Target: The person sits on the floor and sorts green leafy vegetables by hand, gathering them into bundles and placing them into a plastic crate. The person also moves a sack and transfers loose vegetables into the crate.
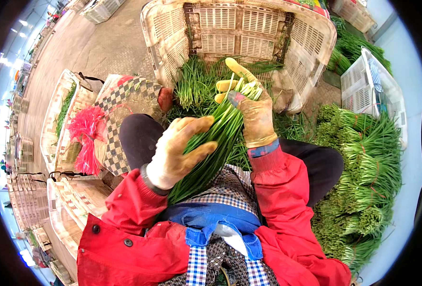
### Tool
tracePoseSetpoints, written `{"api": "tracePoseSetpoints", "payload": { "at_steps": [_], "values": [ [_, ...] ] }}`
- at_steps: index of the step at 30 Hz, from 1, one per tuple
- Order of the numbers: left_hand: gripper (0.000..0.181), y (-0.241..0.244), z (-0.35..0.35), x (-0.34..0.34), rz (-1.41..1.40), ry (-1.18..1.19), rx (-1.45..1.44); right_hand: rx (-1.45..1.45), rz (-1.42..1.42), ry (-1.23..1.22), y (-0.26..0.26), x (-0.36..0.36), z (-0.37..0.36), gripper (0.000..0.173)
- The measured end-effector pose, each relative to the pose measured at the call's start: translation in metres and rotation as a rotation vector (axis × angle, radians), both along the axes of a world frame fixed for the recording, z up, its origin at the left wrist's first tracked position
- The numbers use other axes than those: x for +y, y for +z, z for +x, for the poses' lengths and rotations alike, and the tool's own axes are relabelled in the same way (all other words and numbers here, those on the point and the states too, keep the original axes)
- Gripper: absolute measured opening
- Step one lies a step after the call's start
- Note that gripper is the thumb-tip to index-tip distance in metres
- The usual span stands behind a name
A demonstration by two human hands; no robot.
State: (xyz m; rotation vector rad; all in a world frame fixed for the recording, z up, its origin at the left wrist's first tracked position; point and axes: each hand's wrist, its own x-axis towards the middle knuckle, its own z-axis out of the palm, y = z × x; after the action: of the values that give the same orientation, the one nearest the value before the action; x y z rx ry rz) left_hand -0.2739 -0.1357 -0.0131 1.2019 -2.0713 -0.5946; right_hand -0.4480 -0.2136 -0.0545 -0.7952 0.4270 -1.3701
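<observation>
A bunch of long green chives (220, 137) slants across my lap, its pale cut ends up by my right hand (255, 111). That hand wears a yellowed work glove and grips the bunch near those ends, thumb across the stems and index finger stretched out. My left hand (179, 146), gloved too, is at the bunch's left side with thumb and fingers apart; whether its fingertips touch the leaves I cannot tell. Beyond both hands, loose chives (193, 85) lie in the open front of a dirty white plastic crate (218, 32).
Tied chive bundles (361, 186) are heaped at my right, beside a white basket (354, 85). At my left are a checkered padded cloth (125, 94), a hank of pink plastic ties (87, 125) and several crates (52, 118). Chive scraps (293, 127) litter the floor.
</observation>
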Motion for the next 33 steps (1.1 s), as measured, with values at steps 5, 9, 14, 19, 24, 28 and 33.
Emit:
{"api": "tracePoseSetpoints", "payload": {
  "at_steps": [5, 9, 14, 19, 24, 28, 33],
  "values": [
    [0.025, -0.026, -0.02, -0.013, 0.125, 0.092, 0.082, 0.026, -0.016, 0.005, -0.005, 0.001, -0.003, 0.056],
    [0.016, -0.024, -0.022, -0.014, 0.594, 0.141, 0.566, 0.005, 0.049, 0.047, -0.006, 0.002, -0.01, 0.053],
    [0.011, -0.005, -0.006, -0.021, 0.611, 0.2, 0.771, -0.017, 0.032, 0.114, -0.018, -0.005, -0.014, 0.052],
    [0.014, -0.011, -0.032, -0.044, 0.119, 0.17, 0.398, 0.125, -0.067, 0.029, 0.014, 0.008, 0.0, 0.061],
    [0.032, -0.046, -0.036, -0.027, 0.121, 0.078, 0.425, 0.28, -0.01, -0.069, 0.001, -0.009, -0.019, 0.057],
    [0.056, -0.066, -0.008, -0.004, 0.375, -0.193, -0.062, 0.445, -0.266, -0.431, 0.017, -0.043, -0.076, 0.051],
    [0.079, -0.064, 0.014, 0.001, 0.359, -0.142, 0.145, 0.785, -0.374, -0.317, 0.042, -0.042, -0.056, 0.048]
  ]
}}
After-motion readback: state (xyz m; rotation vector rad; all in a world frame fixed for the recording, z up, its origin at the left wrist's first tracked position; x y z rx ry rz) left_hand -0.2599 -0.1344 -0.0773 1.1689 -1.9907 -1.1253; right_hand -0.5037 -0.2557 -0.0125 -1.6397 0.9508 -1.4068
